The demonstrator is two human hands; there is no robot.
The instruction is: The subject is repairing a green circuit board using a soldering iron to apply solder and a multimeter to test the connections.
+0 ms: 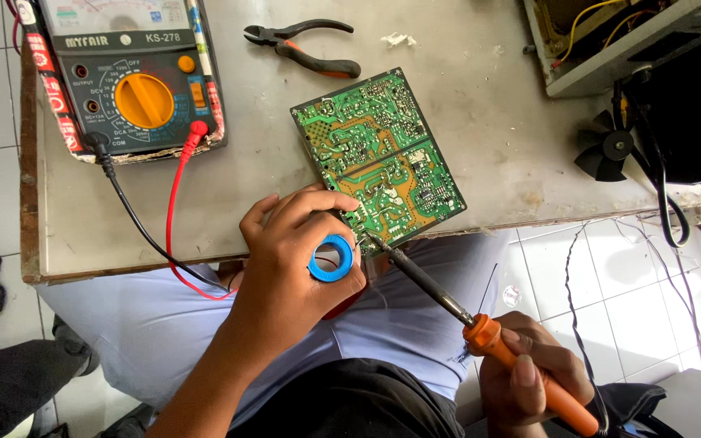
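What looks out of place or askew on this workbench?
The green circuit board lies turned at an angle, its near corner overhanging the table edge, where the soldering iron tip meets it. A small white scrap lies loose near the pliers.

the multimeter (131,77) top is cut off by the edge.

Two hands are in view — the left hand (285,259) and the right hand (529,373). One green circuit board (376,158) lies on the one desk (480,97). One soldering iron (480,328) with an orange handle, one blue spool (331,258), one analog multimeter (131,73), one pair of cutting pliers (306,47). Two test leads run from the meter — one red lead (174,211) and one black lead (127,211). One small black fan (606,150) sits at the right.
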